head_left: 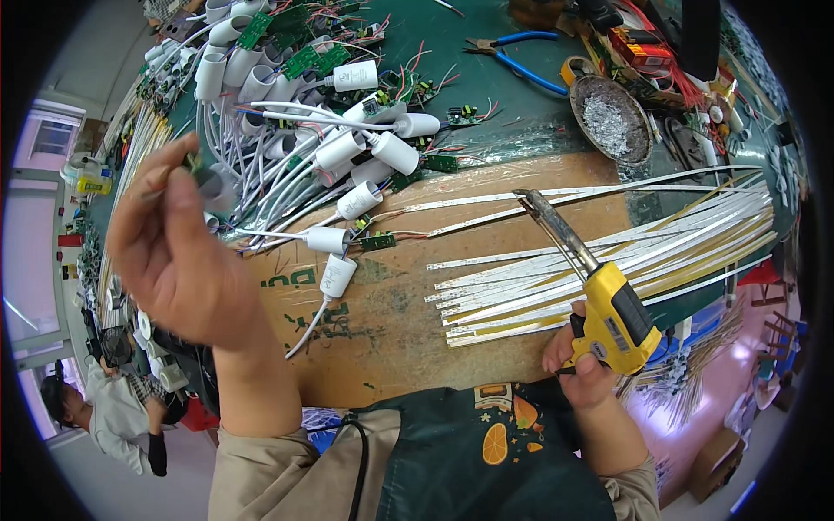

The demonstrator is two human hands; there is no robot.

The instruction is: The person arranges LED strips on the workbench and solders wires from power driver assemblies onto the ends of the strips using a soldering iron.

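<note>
My right hand (580, 360) grips the yellow handle of a soldering gun (599, 300), whose dark metal tip points up and left over the brown cardboard sheet (408, 321). Raised at the left, my left hand (174, 252) pinches a small grey and green part (207, 178) between its fingers, blurred. A fan of long white strips (608, 252) lies across the cardboard just right of the gun's tip. White cylindrical driver housings with wires and small green circuit boards (347, 174) are heaped between the two hands.
A round metal dish with silvery scraps (610, 117) sits at the back right on the green bench, beside blue-handled pliers (512, 54) and a red box (638, 48). Another person (113, 408) crouches on the floor at the lower left.
</note>
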